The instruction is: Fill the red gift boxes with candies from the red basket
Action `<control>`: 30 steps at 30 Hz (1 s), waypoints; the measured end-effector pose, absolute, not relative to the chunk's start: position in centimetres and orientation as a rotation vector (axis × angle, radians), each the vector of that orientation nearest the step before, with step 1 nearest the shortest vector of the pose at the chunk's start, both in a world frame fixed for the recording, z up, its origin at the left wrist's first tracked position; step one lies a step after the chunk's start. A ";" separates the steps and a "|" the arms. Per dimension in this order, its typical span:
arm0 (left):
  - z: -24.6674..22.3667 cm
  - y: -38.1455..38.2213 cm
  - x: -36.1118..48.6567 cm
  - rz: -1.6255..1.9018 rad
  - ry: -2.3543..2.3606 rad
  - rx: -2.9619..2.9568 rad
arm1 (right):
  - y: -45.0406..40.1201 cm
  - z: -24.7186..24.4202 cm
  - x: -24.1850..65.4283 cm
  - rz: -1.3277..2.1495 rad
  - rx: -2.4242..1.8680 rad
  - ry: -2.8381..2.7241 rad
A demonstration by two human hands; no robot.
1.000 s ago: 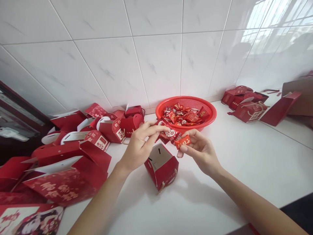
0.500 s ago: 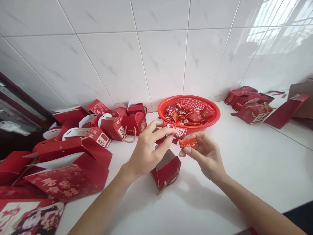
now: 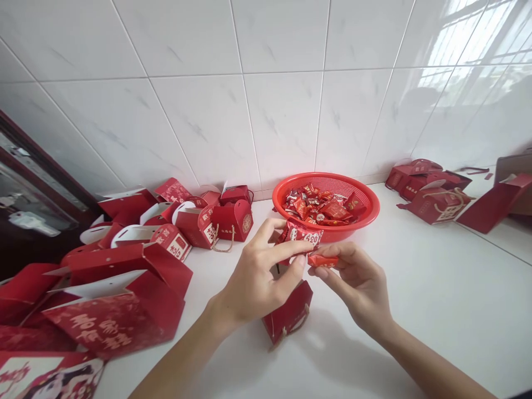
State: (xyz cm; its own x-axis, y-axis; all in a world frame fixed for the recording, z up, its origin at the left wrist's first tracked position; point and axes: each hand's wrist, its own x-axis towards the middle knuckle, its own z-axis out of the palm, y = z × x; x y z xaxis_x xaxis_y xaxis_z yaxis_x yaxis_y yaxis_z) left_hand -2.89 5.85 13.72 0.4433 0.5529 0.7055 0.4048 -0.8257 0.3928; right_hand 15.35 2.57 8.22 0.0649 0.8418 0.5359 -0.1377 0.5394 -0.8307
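A red packet marked 520 [image 3: 299, 235] is in my left hand [image 3: 264, 271], above a small red box [image 3: 288, 313] with a rope handle. My right hand [image 3: 359, 282] pinches a small orange-red wrapped candy [image 3: 323, 260] between thumb and fingers. The fingertips of my left hand reach the candy's left end. The box's opening is mostly hidden under my left hand. Just behind both hands sits a red plastic basket [image 3: 372, 213] of wrapped candies [image 3: 332, 209].
Several red gift boxes [image 3: 114, 321] crowd the left side of the white table [image 3: 449, 310]. Smaller boxes [image 3: 233, 219] stand near the tiled wall. More boxes [image 3: 440, 202] lie at the right back, beside a leaning red box [image 3: 496, 205] and a brown carton.
The view has tilted, so the scene sits lower. The candy in my right hand has turned, and my left hand now covers more of the box opening.
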 end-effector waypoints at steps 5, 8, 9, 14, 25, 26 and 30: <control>13.7 5.7 -2.9 1.294 0.873 2.562 | 2.6 8.2 15.4 0.763 -0.720 -1.318; 13.6 5.8 -3.0 1.301 0.881 2.568 | 2.6 8.3 15.4 0.766 -0.733 -1.339; 13.6 5.9 -2.9 1.301 0.879 2.570 | 2.6 8.3 15.4 0.770 -0.733 -1.345; 13.3 5.9 -2.8 1.302 0.856 2.588 | 2.6 8.5 15.4 0.785 -0.765 -1.347; 13.3 6.0 -2.8 1.276 0.845 2.618 | 2.9 8.5 15.3 0.816 -0.799 -1.313; 13.2 6.1 -2.8 1.275 0.852 2.620 | 2.9 8.5 15.3 0.823 -0.797 -1.311; 13.0 6.2 -2.7 1.278 0.868 2.636 | 3.0 8.4 15.2 0.853 -0.781 -1.305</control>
